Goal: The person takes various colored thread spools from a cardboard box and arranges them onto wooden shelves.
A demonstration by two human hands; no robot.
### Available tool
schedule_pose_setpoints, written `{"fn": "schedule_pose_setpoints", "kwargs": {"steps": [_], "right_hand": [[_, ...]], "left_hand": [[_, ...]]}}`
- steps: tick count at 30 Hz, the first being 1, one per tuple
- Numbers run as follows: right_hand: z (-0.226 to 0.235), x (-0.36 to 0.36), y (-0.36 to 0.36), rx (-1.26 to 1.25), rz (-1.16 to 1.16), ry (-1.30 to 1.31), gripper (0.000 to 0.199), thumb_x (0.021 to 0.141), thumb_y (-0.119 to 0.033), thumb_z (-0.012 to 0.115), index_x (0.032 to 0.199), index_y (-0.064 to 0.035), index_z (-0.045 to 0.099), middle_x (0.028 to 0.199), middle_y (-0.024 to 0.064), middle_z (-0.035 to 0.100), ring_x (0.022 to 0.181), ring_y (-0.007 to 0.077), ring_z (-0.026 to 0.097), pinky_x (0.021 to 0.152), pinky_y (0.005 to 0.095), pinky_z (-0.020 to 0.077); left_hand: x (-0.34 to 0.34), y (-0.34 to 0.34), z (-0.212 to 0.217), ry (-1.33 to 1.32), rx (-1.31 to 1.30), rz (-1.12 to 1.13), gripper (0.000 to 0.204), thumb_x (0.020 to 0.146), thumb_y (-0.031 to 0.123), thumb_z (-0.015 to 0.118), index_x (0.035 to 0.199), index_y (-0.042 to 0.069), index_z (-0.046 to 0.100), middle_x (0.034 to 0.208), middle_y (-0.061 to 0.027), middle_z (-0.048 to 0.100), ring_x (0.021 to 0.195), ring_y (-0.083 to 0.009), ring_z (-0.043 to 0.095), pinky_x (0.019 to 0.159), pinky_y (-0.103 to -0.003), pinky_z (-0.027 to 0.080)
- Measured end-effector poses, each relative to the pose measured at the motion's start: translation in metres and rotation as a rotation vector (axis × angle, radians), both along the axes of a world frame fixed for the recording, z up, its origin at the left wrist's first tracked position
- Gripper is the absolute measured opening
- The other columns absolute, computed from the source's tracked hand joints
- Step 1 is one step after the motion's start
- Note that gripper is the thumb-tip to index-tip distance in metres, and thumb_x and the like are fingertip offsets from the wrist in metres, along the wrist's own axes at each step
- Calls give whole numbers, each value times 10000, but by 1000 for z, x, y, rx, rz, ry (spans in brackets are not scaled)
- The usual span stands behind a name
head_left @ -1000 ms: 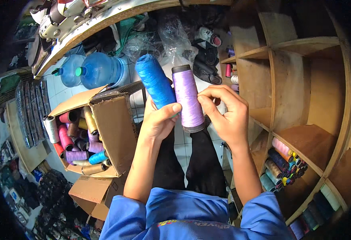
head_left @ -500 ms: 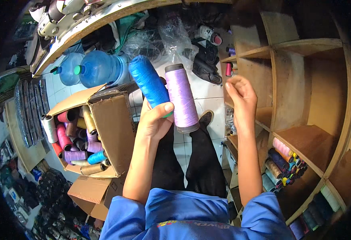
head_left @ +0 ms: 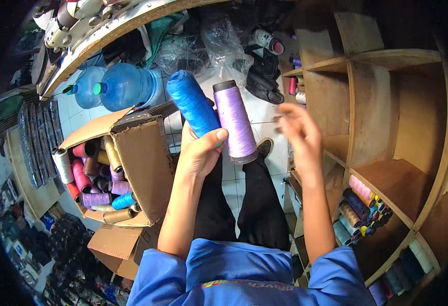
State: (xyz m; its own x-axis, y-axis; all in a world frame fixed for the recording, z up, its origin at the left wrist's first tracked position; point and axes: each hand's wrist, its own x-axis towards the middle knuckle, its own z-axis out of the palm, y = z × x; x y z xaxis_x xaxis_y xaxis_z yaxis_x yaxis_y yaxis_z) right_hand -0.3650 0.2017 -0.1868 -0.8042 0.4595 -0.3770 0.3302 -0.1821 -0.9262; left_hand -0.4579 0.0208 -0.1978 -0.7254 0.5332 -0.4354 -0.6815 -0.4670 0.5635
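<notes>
Side by side in my left hand (head_left: pixel 202 148) are a blue thread cone (head_left: pixel 192 103) and a lilac thread cone (head_left: pixel 236 122). Its thumb lies across the blue cone's lower end, and the other fingers are hidden behind the cones. The lilac cone has dark ends and leans slightly, its top toward the left. Apart from both cones, my right hand (head_left: pixel 302 133) is raised on the right, before the shelves. Its fingers are blurred but look loosely spread, with nothing visible in them.
A cardboard box (head_left: pixel 144 173) of mixed thread cones stands at left, above another box (head_left: pixel 114 242). Wooden shelves (head_left: pixel 350 112) fill the right side, with stacked cones (head_left: pixel 361 209) low down. Blue water bottles (head_left: pixel 127 87), plastic wrap (head_left: pixel 224 48) and shoes (head_left: pixel 262 84) lie farther off.
My right hand has shifted slightly left and down, its fingers spreading from a closer pose. My left hand has moved a little right with both cones.
</notes>
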Motion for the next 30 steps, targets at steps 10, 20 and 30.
{"fn": "schedule_pose_setpoints", "kwargs": {"steps": [10,20,30], "right_hand": [[12,3,-60,482,179,49,450,781,-248,694,1091,41,545,1007,215,596,914,350,605,778,387,476],[-33,17,12,159,293,-50,644,814,-297,660,1329,-14,397,1191,154,537,1045,212,538,854,333,440],[-187,67,153,316,-34,-355,345,824,-88,626,1138,39,559,927,62,626,812,111,581,731,255,468]], "left_hand": [[14,-3,-10,93,-191,21,535,628,-58,736,1080,55,474,960,-39,558,858,-145,577,795,-303,474],[27,14,-52,309,-412,-424,570,615,24,744,1126,31,494,984,-44,562,905,-123,536,821,-282,436],[55,69,-194,418,-557,-575,488,649,43,701,1099,57,512,908,-47,559,844,-130,529,767,-280,444]]}}
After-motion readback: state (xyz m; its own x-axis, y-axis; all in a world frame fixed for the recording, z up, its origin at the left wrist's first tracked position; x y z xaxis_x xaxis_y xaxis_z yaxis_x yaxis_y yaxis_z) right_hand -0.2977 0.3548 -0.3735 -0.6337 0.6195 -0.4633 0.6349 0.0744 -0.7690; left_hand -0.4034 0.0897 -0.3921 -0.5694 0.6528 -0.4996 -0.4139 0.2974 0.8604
